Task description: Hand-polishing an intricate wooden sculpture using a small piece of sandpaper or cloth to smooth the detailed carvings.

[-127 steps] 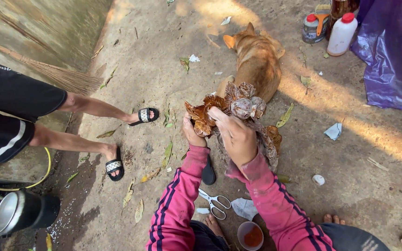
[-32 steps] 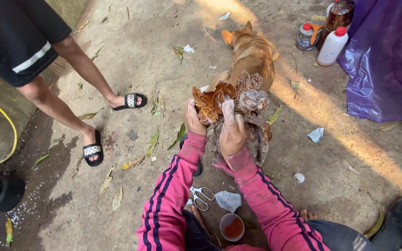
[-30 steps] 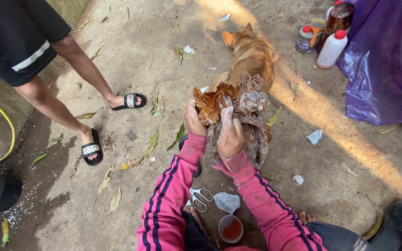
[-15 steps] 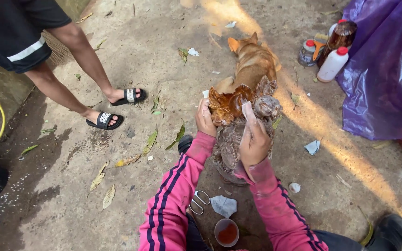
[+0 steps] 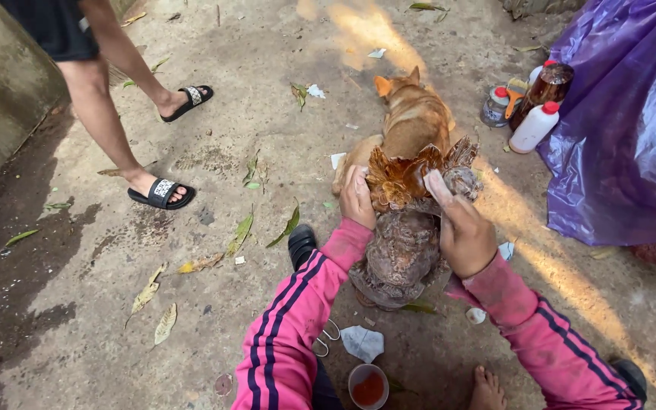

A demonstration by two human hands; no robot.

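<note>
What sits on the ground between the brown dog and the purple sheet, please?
In the head view, a white bottle, a dark brown bottle and a small red-capped jar stand between the dog and the purple sheet.

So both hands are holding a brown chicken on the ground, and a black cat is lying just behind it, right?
Not quite: the head view shows a tan dog lying behind the chicken, not a black cat. The left hand and right hand do hold the chicken.

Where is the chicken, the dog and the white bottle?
chicken (image 5: 402, 247), head view, on its brown feathered back.
dog (image 5: 413, 118), head view, on its tan back.
white bottle (image 5: 531, 129), head view, on its white body.
</note>
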